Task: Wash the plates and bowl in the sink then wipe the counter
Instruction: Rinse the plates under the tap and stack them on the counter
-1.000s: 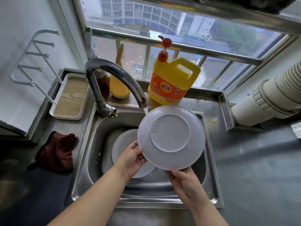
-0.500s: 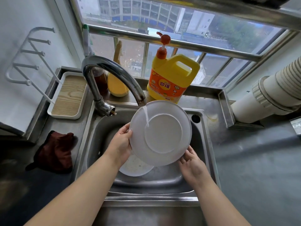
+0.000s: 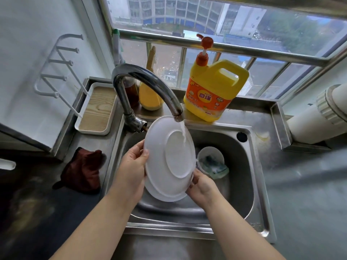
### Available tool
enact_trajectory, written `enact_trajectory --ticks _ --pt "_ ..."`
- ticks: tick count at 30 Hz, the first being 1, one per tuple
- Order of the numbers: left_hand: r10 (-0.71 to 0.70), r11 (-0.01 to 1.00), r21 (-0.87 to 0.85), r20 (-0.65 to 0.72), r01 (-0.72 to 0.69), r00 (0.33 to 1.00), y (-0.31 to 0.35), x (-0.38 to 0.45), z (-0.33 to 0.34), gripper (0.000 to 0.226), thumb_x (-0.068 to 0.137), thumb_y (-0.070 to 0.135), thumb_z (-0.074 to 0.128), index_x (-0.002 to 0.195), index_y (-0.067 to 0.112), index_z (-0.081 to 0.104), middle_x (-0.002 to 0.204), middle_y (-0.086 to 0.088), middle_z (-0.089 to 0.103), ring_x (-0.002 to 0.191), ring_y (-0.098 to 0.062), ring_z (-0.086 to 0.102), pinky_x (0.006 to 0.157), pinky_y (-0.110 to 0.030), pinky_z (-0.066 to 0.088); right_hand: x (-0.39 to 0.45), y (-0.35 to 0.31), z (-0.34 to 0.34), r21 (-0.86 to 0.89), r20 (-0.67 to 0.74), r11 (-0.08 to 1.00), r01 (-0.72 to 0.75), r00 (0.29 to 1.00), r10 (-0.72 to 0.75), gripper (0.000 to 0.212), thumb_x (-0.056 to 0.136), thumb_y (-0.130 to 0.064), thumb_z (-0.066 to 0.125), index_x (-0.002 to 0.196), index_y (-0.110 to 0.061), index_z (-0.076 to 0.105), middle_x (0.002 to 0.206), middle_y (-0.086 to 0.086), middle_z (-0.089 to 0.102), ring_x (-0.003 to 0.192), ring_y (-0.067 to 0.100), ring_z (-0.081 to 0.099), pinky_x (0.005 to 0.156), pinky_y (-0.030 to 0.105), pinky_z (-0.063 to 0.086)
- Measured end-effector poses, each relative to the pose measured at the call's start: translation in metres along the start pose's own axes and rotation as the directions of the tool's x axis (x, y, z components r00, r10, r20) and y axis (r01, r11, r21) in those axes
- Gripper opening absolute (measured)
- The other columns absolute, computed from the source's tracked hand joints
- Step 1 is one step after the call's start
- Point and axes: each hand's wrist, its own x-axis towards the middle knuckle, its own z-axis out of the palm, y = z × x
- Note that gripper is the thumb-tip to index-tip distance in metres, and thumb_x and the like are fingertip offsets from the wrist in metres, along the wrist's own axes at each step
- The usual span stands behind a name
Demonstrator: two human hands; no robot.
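I hold a white plate (image 3: pixel 169 154) tilted on edge over the steel sink (image 3: pixel 242 184), its underside toward me. Water runs from the curved tap (image 3: pixel 144 79) onto its foot ring. My left hand (image 3: pixel 133 166) grips the plate's left rim. My right hand (image 3: pixel 201 186) holds its lower right rim from below. A second white plate (image 3: pixel 161 196) lies under it in the basin, mostly hidden. To the right in the basin sits a pale bowl (image 3: pixel 210 154) with a greenish sponge (image 3: pixel 216 167) in it.
A yellow dish-soap jug (image 3: pixel 214 91) with a red pump stands behind the sink. A dark red cloth (image 3: pixel 82 171) lies on the left counter. A white tray (image 3: pixel 97 109) with a wooden base sits at the back left. Grey counter (image 3: pixel 304 203) lies to the right.
The plate has moved left and turned more edge-on under the running water. The bowl with the sponge has come into view to its right.
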Motion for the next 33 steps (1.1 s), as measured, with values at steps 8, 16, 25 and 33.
enact_trajectory --ticks 8,16,25,33 --pt "-0.018 1.0 0.001 -0.063 0.019 0.998 -0.007 -0.022 -0.025 0.028 0.098 0.004 0.044 0.11 0.021 0.062 0.095 -0.002 0.071 0.088 -0.016 0.066 0.071 -0.028 0.051 0.0 0.0 -0.004 -0.086 -0.034 0.994 0.062 0.997 -0.065 0.031 0.103 -0.021 0.039 0.117 -0.006 0.062 0.108 0.011 0.071 0.101 0.025 0.064 0.085 0.04 0.052" --pt "-0.117 0.984 0.127 -0.04 0.121 0.992 -0.036 -0.023 -0.029 0.035 0.095 0.002 0.051 0.127 0.016 0.058 0.105 -0.006 0.072 0.097 -0.022 0.069 0.075 -0.033 0.054 -0.018 -0.03 -0.034 -0.106 -0.077 0.977 0.185 0.978 -0.193 0.039 0.103 -0.034 0.035 0.118 -0.009 0.061 0.113 0.013 0.068 0.107 0.03 0.061 0.091 0.045 0.049" --pt "-0.266 0.93 0.266 0.014 0.252 0.964 -0.045 -0.006 -0.011 0.029 0.097 0.001 0.049 0.121 0.013 0.06 0.102 -0.008 0.073 0.093 -0.022 0.071 0.078 -0.035 0.057 -0.042 -0.058 -0.051 -0.13 -0.02 0.893 0.431 0.899 -0.437 0.025 0.104 -0.025 0.037 0.109 -0.015 0.06 0.094 0.002 0.069 0.085 0.016 0.064 0.07 0.03 0.051" --pt "-0.336 0.926 0.198 0.045 0.321 0.941 -0.045 0.026 0.014 0.032 0.096 -0.004 0.041 0.111 0.015 0.063 0.092 -0.005 0.074 0.089 -0.024 0.068 0.078 -0.036 0.053 -0.05 -0.065 -0.049 -0.075 0.076 0.82 0.567 0.823 -0.562 0.016 0.097 -0.029 0.044 0.094 -0.019 0.057 0.083 -0.006 0.068 0.078 0.01 0.063 0.078 0.03 0.054"
